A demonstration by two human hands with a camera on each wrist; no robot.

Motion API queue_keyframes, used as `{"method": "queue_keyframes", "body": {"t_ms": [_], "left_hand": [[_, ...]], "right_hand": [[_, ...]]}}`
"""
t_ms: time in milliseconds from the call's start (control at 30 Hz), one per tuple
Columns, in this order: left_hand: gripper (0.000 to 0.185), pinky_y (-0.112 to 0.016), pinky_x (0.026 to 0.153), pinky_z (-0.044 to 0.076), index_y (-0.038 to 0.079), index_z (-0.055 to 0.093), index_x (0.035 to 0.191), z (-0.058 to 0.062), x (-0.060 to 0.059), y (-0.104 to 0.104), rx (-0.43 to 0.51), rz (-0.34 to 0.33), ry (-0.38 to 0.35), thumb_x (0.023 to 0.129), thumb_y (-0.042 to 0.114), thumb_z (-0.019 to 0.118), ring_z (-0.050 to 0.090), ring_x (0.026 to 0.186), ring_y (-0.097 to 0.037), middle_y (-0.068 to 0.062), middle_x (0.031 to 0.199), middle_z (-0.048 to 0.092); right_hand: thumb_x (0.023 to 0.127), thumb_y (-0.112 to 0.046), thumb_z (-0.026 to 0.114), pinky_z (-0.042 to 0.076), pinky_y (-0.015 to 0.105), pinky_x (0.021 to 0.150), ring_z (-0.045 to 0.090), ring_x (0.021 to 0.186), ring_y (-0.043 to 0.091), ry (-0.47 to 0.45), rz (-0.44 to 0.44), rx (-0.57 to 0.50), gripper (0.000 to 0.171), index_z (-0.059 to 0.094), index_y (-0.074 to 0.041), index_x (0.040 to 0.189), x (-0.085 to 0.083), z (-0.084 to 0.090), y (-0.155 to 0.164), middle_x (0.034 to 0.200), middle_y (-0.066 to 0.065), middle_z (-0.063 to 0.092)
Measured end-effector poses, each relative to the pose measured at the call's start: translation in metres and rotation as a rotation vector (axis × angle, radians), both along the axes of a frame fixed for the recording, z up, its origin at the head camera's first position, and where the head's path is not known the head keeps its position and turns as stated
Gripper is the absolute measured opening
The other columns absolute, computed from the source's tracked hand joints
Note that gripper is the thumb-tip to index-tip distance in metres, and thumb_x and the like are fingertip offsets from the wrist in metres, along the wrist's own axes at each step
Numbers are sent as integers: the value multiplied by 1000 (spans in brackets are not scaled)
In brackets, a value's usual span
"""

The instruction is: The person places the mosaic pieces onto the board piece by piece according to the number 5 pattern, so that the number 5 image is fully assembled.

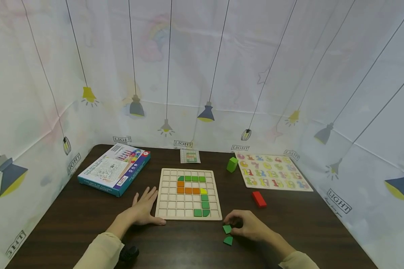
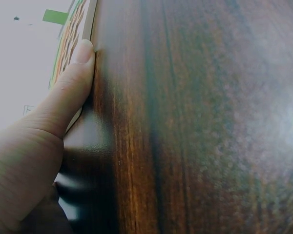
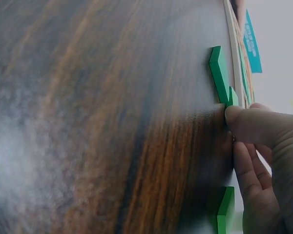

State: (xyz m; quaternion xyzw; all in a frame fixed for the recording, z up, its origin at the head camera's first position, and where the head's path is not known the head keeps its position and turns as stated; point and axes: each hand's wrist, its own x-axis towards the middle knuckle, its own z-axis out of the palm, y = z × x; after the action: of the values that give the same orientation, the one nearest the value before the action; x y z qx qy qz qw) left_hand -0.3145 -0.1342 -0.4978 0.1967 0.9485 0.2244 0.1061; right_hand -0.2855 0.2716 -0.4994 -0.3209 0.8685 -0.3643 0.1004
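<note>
A wooden grid board (image 1: 188, 215) lies in the middle of the dark table, with green, orange and yellow tiles set in its squares. My left hand (image 1: 143, 207) lies flat on the table beside the board's near left corner. Its thumb (image 2: 80, 53) presses against the board's edge (image 2: 91, 19). My right hand (image 1: 238, 222) is curled at the board's near right corner. Its fingertips (image 3: 244, 119) pinch a small green tile (image 3: 232, 96) on the table. Two more green tiles lie loose there, one (image 1: 227, 228) by the fingers and one (image 1: 228, 240) nearer me.
A red block (image 1: 259, 198) and a green cube (image 1: 232, 164) lie right of the board. A number puzzle (image 1: 272, 172) sits at the far right, a blue box (image 1: 116, 169) at the far left, a pattern card (image 1: 190, 156) behind the board. Printed curtains wall three sides.
</note>
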Motion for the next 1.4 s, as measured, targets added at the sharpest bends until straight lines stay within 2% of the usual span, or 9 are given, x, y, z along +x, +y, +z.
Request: {"method": "queue_keyframes", "body": {"t_ms": [367,633,767,1033,1267,1400], "left_hand": [[115,-64,105,1,-2,19,149,-3,0,-1,-10,1,13,70,64,71,3,141,-40,-19,155,11],[115,-64,105,1,-2,19,149,-2,1,-2,-1,1,14,70,63,72,3,141,-40,-19,155,11],[115,-64,105,1,-1,19,149,-3,0,-2,-3,3,13,70,63,72,3,141,-39,-19,155,11],[115,-64,106,1,-2,20,149,-4,0,-2,7,-1,13,70,63,72,3,141,-40,-19,155,11],[115,-64,106,0,-2,20,149,-3,0,-1,10,-1,14,70,63,72,3,141,-40,-19,155,11],[115,-64,106,0,-2,20,149,-3,0,-1,8,1,15,70,64,72,3,141,-40,-19,155,11]], "right_hand": [[83,-10,72,51,30,75,61,85,13,-23,-62,-15,24,65,-14,106,-1,1,-3,98,-5,64],[82,-8,73,51,29,75,60,86,14,62,-169,-50,25,65,-12,105,-15,4,-18,97,-5,65],[81,-4,72,51,27,75,61,85,14,63,-209,-87,25,65,-9,105,-20,5,-30,96,-1,65],[82,-1,70,51,28,74,62,85,17,77,-215,-117,25,65,-4,106,-26,7,-61,98,7,67],[81,5,69,52,42,80,63,90,34,50,-167,-175,26,62,6,106,-20,18,-88,100,19,65],[81,3,69,51,42,80,63,91,31,42,-161,-172,26,63,4,107,-26,9,-98,101,15,65]]}}
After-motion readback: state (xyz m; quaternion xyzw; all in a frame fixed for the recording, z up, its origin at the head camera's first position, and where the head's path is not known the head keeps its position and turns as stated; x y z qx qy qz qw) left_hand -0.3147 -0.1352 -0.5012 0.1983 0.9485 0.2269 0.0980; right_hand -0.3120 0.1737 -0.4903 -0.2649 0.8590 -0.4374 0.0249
